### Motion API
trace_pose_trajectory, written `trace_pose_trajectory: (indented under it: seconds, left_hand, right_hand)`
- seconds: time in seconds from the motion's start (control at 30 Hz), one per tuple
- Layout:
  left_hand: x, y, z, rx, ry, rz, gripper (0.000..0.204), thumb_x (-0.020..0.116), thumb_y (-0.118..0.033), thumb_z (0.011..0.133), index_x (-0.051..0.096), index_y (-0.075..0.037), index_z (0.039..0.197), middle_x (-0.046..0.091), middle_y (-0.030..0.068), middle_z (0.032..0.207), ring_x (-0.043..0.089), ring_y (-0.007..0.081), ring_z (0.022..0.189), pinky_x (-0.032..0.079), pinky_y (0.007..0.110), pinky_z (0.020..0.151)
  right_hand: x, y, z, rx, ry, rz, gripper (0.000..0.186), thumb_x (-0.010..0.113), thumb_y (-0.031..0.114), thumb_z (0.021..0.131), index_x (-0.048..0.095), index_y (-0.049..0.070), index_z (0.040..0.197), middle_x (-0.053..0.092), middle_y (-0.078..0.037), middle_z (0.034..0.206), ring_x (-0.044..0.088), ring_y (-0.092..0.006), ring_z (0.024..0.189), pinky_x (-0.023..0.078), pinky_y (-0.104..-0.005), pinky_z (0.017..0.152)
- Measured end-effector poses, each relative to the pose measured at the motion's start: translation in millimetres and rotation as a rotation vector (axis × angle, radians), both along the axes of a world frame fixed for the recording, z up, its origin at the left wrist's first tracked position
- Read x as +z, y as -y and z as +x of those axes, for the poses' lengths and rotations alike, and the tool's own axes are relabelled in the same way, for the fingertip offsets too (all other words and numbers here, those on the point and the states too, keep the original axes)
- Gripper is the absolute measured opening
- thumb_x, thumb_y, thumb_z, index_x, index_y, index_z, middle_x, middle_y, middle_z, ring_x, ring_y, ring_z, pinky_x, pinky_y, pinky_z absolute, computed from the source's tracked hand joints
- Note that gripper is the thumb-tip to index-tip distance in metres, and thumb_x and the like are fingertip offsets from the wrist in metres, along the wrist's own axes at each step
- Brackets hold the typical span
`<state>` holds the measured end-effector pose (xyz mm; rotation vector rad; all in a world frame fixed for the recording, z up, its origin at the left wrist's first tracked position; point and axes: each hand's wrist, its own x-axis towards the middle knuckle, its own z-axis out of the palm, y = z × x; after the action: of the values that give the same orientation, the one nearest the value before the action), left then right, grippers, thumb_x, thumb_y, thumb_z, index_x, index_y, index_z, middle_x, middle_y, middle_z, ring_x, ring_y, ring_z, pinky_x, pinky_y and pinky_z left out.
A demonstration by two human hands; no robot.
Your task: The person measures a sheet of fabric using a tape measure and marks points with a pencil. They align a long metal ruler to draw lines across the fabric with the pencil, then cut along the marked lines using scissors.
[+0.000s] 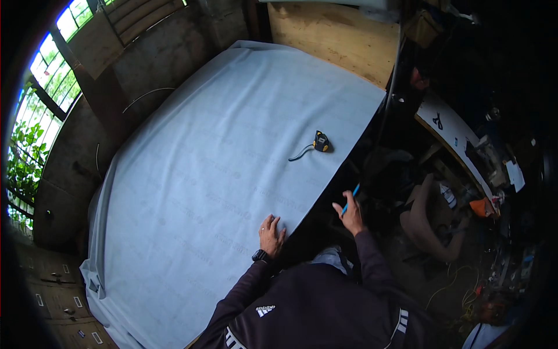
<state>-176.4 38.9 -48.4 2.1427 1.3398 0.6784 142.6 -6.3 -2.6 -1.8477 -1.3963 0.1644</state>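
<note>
A large pale grey-white sheet (174, 163) with faint printing covers a broad surface, its edges draped unevenly on the left. My left hand (271, 235), with a watch at the wrist, rests on the sheet near its right edge, fingers apart and slightly bent. Off that edge, my right hand (351, 215) grips a slim blue pen or pencil (355, 191) pointing up. A black and yellow tape measure (321, 141) with a dark strap lies on the sheet above both hands.
At the right are a white-topped bench (447, 134) with scissors (437, 121), a brown chair (430, 227) and loose cables. A plywood panel (331, 41) stands at the back. Wooden drawers (58, 291) and a barred window (52, 64) are on the left.
</note>
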Motion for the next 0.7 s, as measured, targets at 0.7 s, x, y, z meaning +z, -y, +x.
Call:
trace_pose_trajectory:
  seconds: [0.7]
  left_hand:
    - [6.7, -309.5, 147.1, 0.414, -0.380, -0.024, 0.057, 0.063, -0.035, 0.091, 0.047, -0.016, 0.142, 0.035, 0.0159, 0.153, 0.028, 0.0363, 0.144, 0.018, 0.058, 0.116]
  right_hand:
    - [-7.2, -438.0, 79.9, 0.797, 0.169, -0.106, 0.073, 0.085, 0.031, 0.064, 0.050, 0.009, 0.124, 0.063, -0.014, 0.108, 0.056, -0.0340, 0.102, 0.045, -0.0447, 0.090]
